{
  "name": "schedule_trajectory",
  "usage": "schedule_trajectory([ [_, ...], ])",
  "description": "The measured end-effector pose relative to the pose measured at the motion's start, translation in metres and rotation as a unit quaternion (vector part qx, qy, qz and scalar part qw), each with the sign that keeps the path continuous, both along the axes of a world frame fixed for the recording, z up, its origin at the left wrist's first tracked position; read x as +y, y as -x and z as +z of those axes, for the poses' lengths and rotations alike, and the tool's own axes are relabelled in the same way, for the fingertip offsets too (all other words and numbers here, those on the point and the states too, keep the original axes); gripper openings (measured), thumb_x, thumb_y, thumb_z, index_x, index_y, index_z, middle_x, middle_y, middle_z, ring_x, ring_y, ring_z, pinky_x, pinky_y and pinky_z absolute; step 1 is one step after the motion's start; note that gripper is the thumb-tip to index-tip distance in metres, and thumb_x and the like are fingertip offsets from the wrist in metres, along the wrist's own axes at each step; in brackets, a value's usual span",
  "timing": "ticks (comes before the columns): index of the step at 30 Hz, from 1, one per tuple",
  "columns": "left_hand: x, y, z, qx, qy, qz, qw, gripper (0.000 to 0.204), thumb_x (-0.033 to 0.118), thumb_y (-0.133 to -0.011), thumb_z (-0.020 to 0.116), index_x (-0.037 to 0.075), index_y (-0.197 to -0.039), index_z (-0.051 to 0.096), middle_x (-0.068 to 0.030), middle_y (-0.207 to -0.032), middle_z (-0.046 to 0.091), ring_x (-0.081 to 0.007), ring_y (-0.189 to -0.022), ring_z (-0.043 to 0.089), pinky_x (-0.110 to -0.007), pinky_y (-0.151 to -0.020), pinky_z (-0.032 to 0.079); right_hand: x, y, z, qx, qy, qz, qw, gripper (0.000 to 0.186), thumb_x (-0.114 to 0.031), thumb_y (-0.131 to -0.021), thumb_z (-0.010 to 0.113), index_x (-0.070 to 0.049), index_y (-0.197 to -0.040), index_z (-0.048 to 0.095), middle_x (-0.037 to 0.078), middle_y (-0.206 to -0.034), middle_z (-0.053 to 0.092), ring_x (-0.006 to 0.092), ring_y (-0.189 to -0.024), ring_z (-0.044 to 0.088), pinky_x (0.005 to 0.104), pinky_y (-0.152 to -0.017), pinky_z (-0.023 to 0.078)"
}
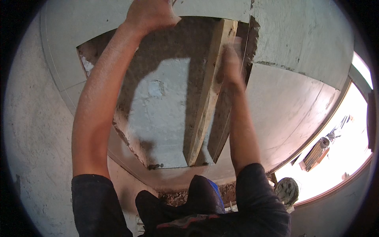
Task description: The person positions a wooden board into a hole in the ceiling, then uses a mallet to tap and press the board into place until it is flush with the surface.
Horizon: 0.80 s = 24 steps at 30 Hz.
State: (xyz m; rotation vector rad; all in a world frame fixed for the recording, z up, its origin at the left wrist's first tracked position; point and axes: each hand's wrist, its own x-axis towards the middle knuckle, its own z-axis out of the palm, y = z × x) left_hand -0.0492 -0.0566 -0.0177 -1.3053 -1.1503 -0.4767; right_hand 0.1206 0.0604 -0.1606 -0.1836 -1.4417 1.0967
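A large rectangular opening in a grey tiled surface shows a rough, pale interior (154, 114) with dark shadow across its top and sides. A long pale wooden beam (205, 110) runs lengthwise through its right part. My left hand (150, 14) is at the opening's upper edge, near the grey tile (197, 8), its fingers curled away out of sight, so what they hold is unclear. My right hand (231, 61) is against the upper right side of the beam, smeared by motion, with a blurred pinkish shape just beyond it; its grip cannot be made out.
A rough grey wall (35, 138) is on the left, more tiled surface (292, 102) on the right. A bright doorway at far right shows blurred piled items (314, 156). A mortar-stained bucket (286, 190) stands at lower right, near dark rubble (171, 197) and my legs.
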Motion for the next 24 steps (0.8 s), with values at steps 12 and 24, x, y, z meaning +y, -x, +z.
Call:
schedule_trajectory([
  [12,0.0,-0.002,0.0,-0.017,0.027,-0.013,0.999,0.1,0.018,-0.064,0.076,0.012,-0.156,0.037,-0.0186,-0.166,0.022,-0.0361,-0.155,0.013,-0.068,-0.12,0.001,0.026,-0.005,-0.002,-0.051,-0.038,-0.019,0.998,0.09,-0.074,-0.095,0.045,0.002,-0.144,0.049,0.021,-0.136,0.056,0.0304,-0.126,0.052,0.0463,-0.109,0.038],
  [24,-0.001,-0.003,-0.001,-0.018,0.021,-0.014,1.0,0.096,0.016,-0.067,0.074,0.01,-0.155,0.038,-0.019,-0.166,0.021,-0.0355,-0.156,0.012,-0.066,-0.121,0.003,0.008,-0.011,-0.024,-0.095,-0.061,-0.135,0.984,0.093,-0.066,-0.096,0.052,0.009,-0.149,0.036,0.026,-0.142,0.051,0.0316,-0.133,0.049,0.0418,-0.112,0.036],
])
